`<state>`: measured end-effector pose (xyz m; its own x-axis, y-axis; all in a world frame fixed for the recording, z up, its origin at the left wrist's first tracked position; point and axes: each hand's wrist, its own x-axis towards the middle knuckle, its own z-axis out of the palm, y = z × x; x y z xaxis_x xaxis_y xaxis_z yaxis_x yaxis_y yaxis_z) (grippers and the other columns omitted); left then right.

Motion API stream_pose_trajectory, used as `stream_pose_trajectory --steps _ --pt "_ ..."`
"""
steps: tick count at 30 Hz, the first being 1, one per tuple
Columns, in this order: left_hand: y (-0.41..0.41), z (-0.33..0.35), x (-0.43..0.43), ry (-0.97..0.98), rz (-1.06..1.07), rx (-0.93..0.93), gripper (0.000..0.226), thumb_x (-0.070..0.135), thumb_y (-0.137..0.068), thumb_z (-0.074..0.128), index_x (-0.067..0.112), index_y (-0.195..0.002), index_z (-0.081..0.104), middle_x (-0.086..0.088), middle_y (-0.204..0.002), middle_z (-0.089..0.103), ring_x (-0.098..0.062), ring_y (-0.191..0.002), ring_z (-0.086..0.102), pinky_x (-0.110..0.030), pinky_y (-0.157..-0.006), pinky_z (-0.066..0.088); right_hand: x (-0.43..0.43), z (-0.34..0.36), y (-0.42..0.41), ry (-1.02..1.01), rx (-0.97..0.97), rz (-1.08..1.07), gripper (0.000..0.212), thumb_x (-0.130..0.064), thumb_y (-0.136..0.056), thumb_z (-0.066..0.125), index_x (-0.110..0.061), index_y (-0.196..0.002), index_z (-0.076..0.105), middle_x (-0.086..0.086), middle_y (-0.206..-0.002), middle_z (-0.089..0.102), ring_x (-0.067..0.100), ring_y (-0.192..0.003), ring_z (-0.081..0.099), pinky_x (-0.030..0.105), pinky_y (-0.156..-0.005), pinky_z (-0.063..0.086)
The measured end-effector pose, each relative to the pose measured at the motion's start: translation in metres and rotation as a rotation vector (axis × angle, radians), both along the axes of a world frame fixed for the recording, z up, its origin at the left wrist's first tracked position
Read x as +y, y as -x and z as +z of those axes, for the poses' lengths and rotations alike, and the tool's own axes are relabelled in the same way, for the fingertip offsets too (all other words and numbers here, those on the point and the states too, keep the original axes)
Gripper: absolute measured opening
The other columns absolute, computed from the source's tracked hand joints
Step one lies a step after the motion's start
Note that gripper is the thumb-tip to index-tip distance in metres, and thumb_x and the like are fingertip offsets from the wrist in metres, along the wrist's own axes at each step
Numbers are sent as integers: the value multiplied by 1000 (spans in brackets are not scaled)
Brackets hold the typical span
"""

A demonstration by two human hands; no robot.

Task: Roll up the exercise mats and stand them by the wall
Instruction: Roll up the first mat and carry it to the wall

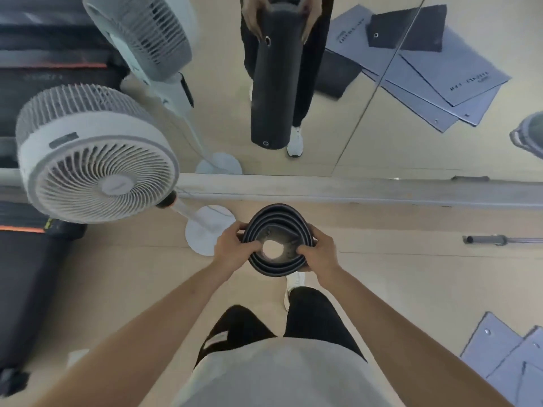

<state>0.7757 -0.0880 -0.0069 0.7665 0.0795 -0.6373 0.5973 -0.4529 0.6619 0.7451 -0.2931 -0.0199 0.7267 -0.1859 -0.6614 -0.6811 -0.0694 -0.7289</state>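
One mat (277,239) is rolled and upright, seen end-on from above, and both hands are clamped on its top rim: the left hand (235,249) wraps the left side of the coil with a finger hooked over the edge into the layers, the right hand (321,254) grips the opposite side, fingers curled in the same way. The spiral looks loose, with a bright gap at its core, so the roll may want to spring open once the grip lets go. Beyond the hands runs the baseboard (352,189) of a mirror wall (382,148), and the reflection shows the roll as a tall dark tube held near its top, its lower end close to the floor; whether it already rests there I cannot tell. Just left of the grip stands a white fan (97,160) on its round base (205,230), near enough to get bumped. So for this mat the rolling is done and the standing is in hand; what remains, by my reading, is to set it down against the wall and let go. Behind and to the right of the grip, flat grey mats (505,356) lie overlapped on the floor, and the mirror shows several spread out. Those are unrolled, so most of the job is ahead.
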Motion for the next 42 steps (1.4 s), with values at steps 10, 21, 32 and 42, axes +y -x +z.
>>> stream_pose_trajectory --steps 10,21,32,42 --pt "-116 -81 -27 -15 180 59 53 13 -80 79 15 -131 62 2 -99 68 -25 -98 69 -43 -90 59 -23 -80 -152 0 107 125 72 14 -82 56 -56 -97 65 14 -104 74 37 -91 74 51 -65 65" --pt "-218 -172 2 -158 217 30 45 14 -82 72 18 -127 70 0 -98 70 -20 -95 65 -31 -80 49 19 -167 -275 20 206 165 65 13 -85 55 -31 -133 62 6 -113 70 35 -95 72 54 -65 65" --pt "-272 -221 28 -152 178 6 56 15 -73 65 22 -128 68 -5 -115 73 -26 -110 65 -39 -97 53 49 -214 -334 208 281 307 28 -26 -108 50 -7 -129 54 9 -115 58 33 -98 65 49 -63 65" --pt "-257 -214 26 -231 65 33 87 5 -87 73 23 -161 31 -11 -156 47 -33 -142 45 -48 -113 43 27 -194 -337 141 374 422 24 -18 -95 64 -9 -118 62 14 -111 70 32 -92 74 41 -73 66"
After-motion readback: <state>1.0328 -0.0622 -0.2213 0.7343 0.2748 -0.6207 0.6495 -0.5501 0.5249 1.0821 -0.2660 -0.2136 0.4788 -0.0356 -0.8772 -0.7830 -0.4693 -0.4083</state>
